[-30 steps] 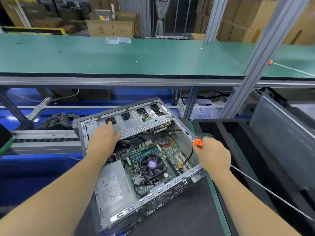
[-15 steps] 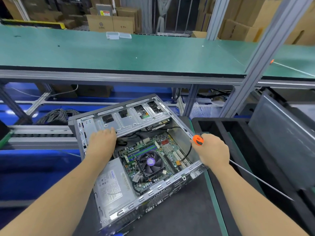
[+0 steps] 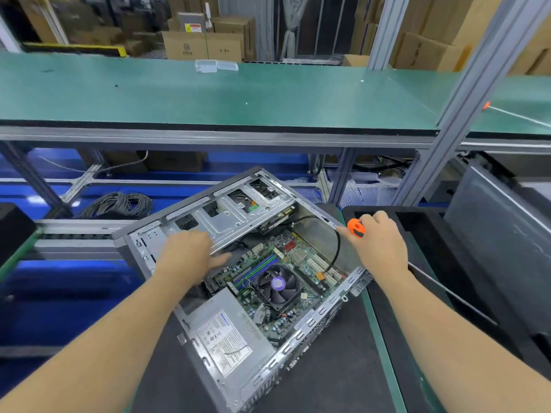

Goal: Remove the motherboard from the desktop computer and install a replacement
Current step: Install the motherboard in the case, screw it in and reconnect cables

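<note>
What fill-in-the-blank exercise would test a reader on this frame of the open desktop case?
1. The right hand grips a screwdriver whose handle is ____ in colour.
2. The black CPU fan has a ____ sticker at its hub.
3. The left hand rests at the metal drive cage, holding ____.
4. The motherboard is still ____ the case.

Missing words: orange; purple; nothing; inside

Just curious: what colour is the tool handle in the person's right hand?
Bright orange with black, gripped in the right hand; screwdriver handle, head view.

Cardboard boxes (image 3: 202, 44) behind green bench (image 3: 208, 93); coiled cable (image 3: 117, 204) below.
</note>
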